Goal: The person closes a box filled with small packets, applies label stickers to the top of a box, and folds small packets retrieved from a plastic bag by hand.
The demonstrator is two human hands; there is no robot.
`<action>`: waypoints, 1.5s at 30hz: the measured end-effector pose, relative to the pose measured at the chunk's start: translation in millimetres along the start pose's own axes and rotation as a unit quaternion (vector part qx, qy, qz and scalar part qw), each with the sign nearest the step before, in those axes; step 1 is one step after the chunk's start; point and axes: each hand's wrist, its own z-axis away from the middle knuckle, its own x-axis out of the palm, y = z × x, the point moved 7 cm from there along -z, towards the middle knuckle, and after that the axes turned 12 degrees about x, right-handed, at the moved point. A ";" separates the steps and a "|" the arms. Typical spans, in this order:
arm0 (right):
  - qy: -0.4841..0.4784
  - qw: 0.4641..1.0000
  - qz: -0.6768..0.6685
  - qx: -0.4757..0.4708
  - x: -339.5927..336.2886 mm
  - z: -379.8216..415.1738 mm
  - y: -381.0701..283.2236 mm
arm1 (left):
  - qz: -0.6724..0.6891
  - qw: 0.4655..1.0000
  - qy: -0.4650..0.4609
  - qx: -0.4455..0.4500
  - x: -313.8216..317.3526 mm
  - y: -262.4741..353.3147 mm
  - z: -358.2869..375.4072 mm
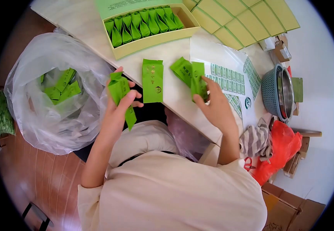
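Pale tabletop [94,38], its edge cutting diagonally across the view in front of the seated person. Open carton [157,41] near the far side, green packets standing in a close row inside, some bare space at its right end. Beside it, a spread of yellow-green panels [247,21] with darker green borders. Single green packet [152,79] laid flat between the hands, lower end at the table edge. Left hand [122,104], fingers partly spread, holds green packets [118,87] in a loose grip, one angled downward, close to the table edge. Right hand [216,106] pinches another packet [198,79] between thumb and fingers; a tilted packet [181,70] overlaps it on the left. Right of that, white sheets [228,79] printed with rows of small green labels. Further right, a blue-grey perforated basket [269,90] with a metal bowl [287,94] in it, then a striped cloth [254,140], a red plastic bag [280,148] and red-handled scissors [248,164]. Left of the table, a large translucent bag [28,115] gapes open, several green packets [65,86] lying inside. Room: reddish-brown floor [45,173], white wall [317,57], cardboard boxes [282,208] at lower right.
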 end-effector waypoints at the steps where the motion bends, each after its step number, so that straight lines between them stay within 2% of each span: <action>1: -0.042 0.996 -0.074 0.025 -8.6 -0.3 -1.2 | -0.002 1.000 0.002 0.000 3.6 -0.1 -6.2; 3: -0.070 0.990 -0.116 0.025 -23.9 -2.3 -11.8 | 0.037 0.998 -0.013 0.038 20.2 5.6 -21.0; 5: -0.102 0.959 -0.264 -0.031 -37.5 -6.9 -36.1 | 0.047 0.997 -0.026 0.053 49.1 14.3 -36.6; 6: -0.129 0.952 -0.271 -0.056 -35.4 -9.1 -47.4 | 0.028 0.996 -0.043 0.077 64.3 18.2 -44.9; 7: -0.128 0.952 -0.272 -0.066 -30.9 -12.6 -55.9 | 0.007 0.993 -0.060 0.102 76.8 23.6 -52.5; 9: -0.126 0.954 -0.186 -0.200 -21.4 -12.0 -87.1 | 0.006 0.991 -0.101 0.092 94.1 18.8 -67.3; 13: -0.107 0.953 -0.176 -0.222 -23.1 -36.7 -109.1 | -0.023 0.988 -0.073 0.135 97.3 37.5 -93.2; 15: -0.092 0.971 -0.075 -0.207 -26.5 -53.4 -114.8 | -0.016 0.988 -0.064 0.139 97.7 41.4 -107.4; 16: -0.087 0.969 -0.078 -0.219 -28.5 -61.1 -118.9 | -0.058 0.979 -0.057 0.188 96.2 45.2 -115.7; 18: 0.031 0.960 -0.119 -0.252 -47.7 -76.0 -125.2 | -0.122 0.952 -0.040 0.276 102.1 57.1 -132.3; 19: 0.035 0.957 -0.122 -0.259 -48.9 -84.4 -128.3 | -0.126 0.950 -0.040 0.284 108.2 61.8 -140.0; 21: 0.128 0.941 -0.142 -0.278 -63.0 -99.2 -134.2 | 0.030 0.976 -0.076 0.200 123.6 59.2 -155.6; 22: 0.191 0.934 -0.109 -0.282 -71.3 -106.2 -138.7 | 0.077 0.975 -0.126 0.165 130.6 53.5 -169.4; 25: 0.234 0.928 -0.145 -0.251 -81.1 -148.9 -130.2 | 0.097 0.971 -0.133 0.172 142.3 49.9 -202.7; 27: 0.228 0.928 -0.122 -0.269 -86.3 -173.2 -125.9 | 0.055 0.971 -0.147 0.180 140.0 49.9 -220.7; 29: 0.224 0.928 -0.098 -0.283 -89.7 -194.1 -118.1 | -0.123 0.954 -0.206 0.178 137.9 44.0 -234.0; 30: 0.219 0.938 -0.088 -0.255 -90.2 -207.6 -110.6 | -0.177 0.957 -0.169 0.153 133.9 50.3 -226.3; 31: 0.215 0.947 -0.078 -0.227 -90.3 -216.1 -103.7 | -0.176 0.957 -0.173 0.152 126.7 45.3 -231.5; 33: 0.230 0.941 -0.050 -0.243 -90.2 -217.2 -104.0 | -0.356 0.884 -0.212 0.217 109.9 29.8 -245.3; 34: 0.240 0.935 -0.023 -0.260 -87.2 -215.7 -106.9 | -0.355 0.884 -0.212 0.217 102.6 22.5 -247.4; 36: 0.198 0.949 0.019 -0.246 -65.2 -222.3 -111.2 | -0.558 0.719 -0.263 0.320 106.9 14.6 -240.3; 37: 0.158 0.958 0.060 -0.232 -51.2 -227.9 -110.2 | -0.557 0.721 -0.263 0.318 105.8 10.8 -237.2; 39: 0.142 0.961 0.070 -0.227 -37.5 -234.8 -102.9 | -0.622 0.658 -0.283 0.316 104.3 -1.4 -223.1; 40: 0.128 0.963 0.079 -0.225 -29.7 -238.6 -100.7 | -0.651 0.644 -0.281 0.287 100.9 -5.5 -221.1; 41: 0.124 0.962 0.080 -0.229 -25.2 -241.8 -98.1 | -0.652 0.647 -0.277 0.283 98.2 -8.2 -221.1; 43: 0.048 0.969 0.057 -0.235 -15.3 -246.9 -92.9 | -0.675 0.613 -0.244 0.330 96.7 -9.0 -217.5; 44: 0.041 0.969 0.060 -0.237 -15.2 -250.1 -92.5 | -0.675 0.617 -0.241 0.326 94.7 -12.8 -218.4; 45: -0.012 0.970 0.081 -0.228 -13.0 -252.1 -95.2 | -0.688 0.606 -0.239 0.321 94.6 -15.8 -219.8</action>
